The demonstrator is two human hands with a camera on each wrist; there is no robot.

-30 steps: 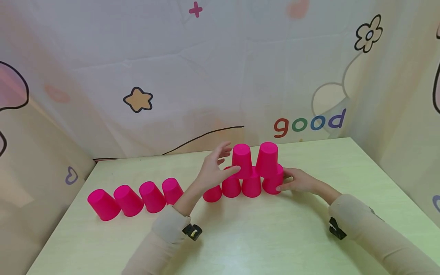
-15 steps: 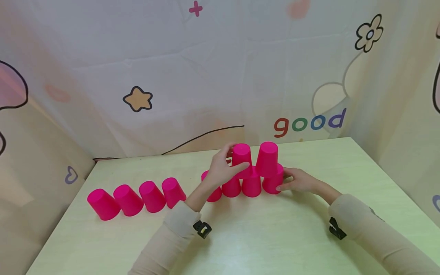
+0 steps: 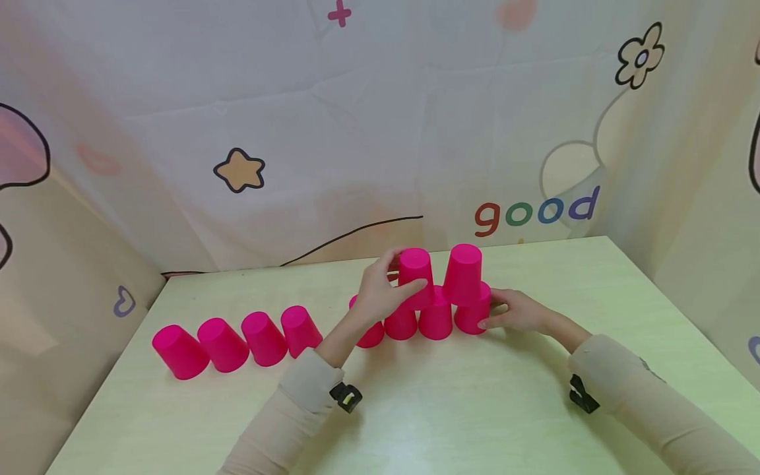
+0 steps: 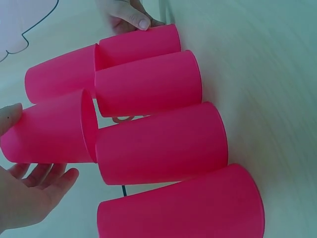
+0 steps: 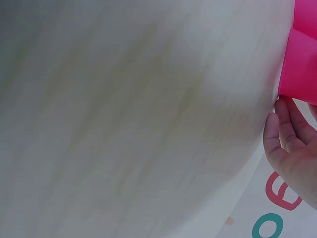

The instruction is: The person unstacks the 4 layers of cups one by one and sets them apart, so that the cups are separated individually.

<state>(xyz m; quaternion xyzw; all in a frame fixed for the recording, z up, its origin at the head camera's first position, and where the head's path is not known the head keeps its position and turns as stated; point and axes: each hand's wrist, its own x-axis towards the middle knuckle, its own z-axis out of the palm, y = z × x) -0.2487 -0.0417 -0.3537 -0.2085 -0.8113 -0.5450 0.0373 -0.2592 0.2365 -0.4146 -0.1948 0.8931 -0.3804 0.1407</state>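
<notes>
Pink cups stand upside down in a two-level stack. My left hand (image 3: 382, 290) grips the upper left cup (image 3: 415, 270), thumb in front and fingers on its far side. This cup straddles two bottom cups (image 4: 163, 144) in the left wrist view. Beside it stands the upper right cup (image 3: 463, 274). My right hand (image 3: 522, 311) holds the bottom right cup (image 3: 472, 316) low at its side, thumb in front. In the right wrist view, my right fingers (image 5: 287, 124) meet a cup (image 5: 299, 69) near the tabletop. The left forearm partly hides the leftmost bottom cup (image 3: 369, 333).
More upside-down pink cups (image 3: 222, 344) form a row at the left of the pale wooden table (image 3: 451, 409). The left sleeve (image 3: 311, 382) overlaps the row's right end. Behind the table hangs a printed curtain (image 3: 356, 132).
My left hand has moved right and taken hold of the upper left cup, which has since shifted slightly left. The right hand stays at the bottom right cup.
</notes>
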